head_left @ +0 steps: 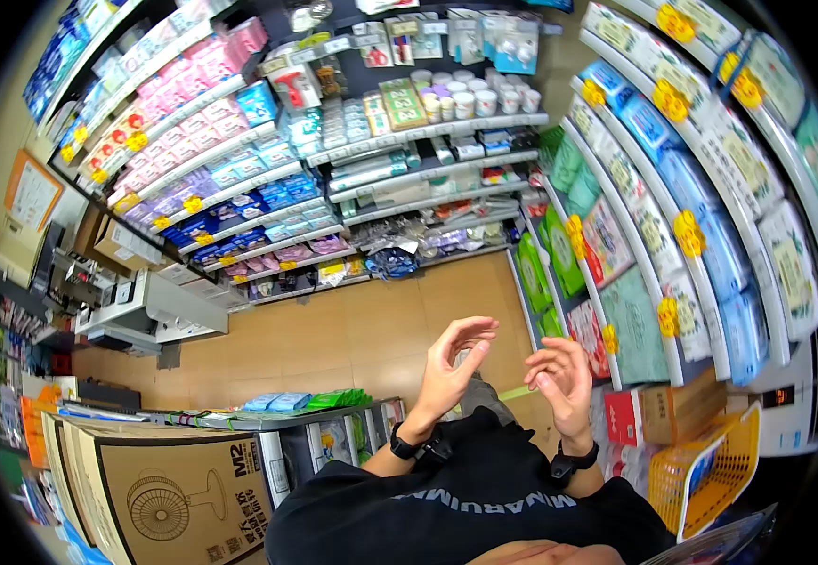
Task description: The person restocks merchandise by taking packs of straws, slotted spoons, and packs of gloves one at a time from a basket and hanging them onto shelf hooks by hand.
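Note:
Both hands are raised in front of my chest, apart from each other, over the tiled floor [333,330]. My left hand [453,365] has its fingers curved and parted from the thumb, with nothing between them. Facing it, my right hand [562,386] is also loosely curled and holds nothing. Each wrist wears a black band. The nearest goods to my right hand are green and red packs [586,334] on the low right shelves. Neither hand touches a shelf.
Shelves [428,137] of packets and small tubs span the front. Stacked tissue packs [729,254] fill the right shelves, above a yellow basket [710,480] and a cardboard box [677,411]. A large fan carton [173,499] stands at lower left; a white counter [183,303] lies beyond.

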Motion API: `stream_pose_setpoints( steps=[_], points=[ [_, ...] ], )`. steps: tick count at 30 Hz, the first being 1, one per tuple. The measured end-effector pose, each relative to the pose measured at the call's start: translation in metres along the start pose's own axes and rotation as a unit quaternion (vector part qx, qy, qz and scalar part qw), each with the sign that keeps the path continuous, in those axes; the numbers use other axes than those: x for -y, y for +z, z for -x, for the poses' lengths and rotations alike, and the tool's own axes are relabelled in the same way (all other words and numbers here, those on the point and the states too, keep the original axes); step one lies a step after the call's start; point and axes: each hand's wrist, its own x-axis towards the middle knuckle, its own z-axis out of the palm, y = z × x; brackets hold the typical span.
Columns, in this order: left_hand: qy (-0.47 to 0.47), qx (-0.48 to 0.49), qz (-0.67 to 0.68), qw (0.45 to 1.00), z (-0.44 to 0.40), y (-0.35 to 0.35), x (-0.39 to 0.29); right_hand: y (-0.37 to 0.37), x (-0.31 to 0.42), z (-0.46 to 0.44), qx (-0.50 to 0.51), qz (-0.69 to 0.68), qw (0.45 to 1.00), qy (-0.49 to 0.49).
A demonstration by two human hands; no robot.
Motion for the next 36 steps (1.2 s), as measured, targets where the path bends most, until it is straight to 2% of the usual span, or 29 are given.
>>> stream_pose_setpoints(
  steps=[4,12,21,30,33,35,36],
  points=[
    [-0.035,0.032,0.016,0.999,0.028,0.026,0.002,-0.007,0.007,0.051,-0.048,0.015,0.999,0.014],
    [-0.072,0.158,0.013,0.985,0.049,0.075,0.01,-0.03,0.023,0.127,-0.171,0.037,0.984,-0.034],
    [-0.09,0.307,0.024,0.947,0.06,0.181,0.031,-0.082,0.05,0.216,-0.325,0.047,0.941,-0.083],
    [-0.079,0.45,0.002,0.89,0.095,0.354,0.056,-0.169,0.094,0.33,-0.416,0.088,0.895,-0.132],
    [-0.053,0.526,-0.025,0.848,0.108,0.422,0.06,-0.197,0.105,0.367,-0.446,0.09,0.877,-0.156],
    [0.005,0.599,-0.074,0.798,0.115,0.47,0.063,-0.214,0.108,0.39,-0.47,0.088,0.861,-0.172],
    [-0.019,0.625,-0.065,0.778,0.118,0.496,0.065,-0.221,0.109,0.401,-0.484,0.095,0.852,-0.177]
  ],
)
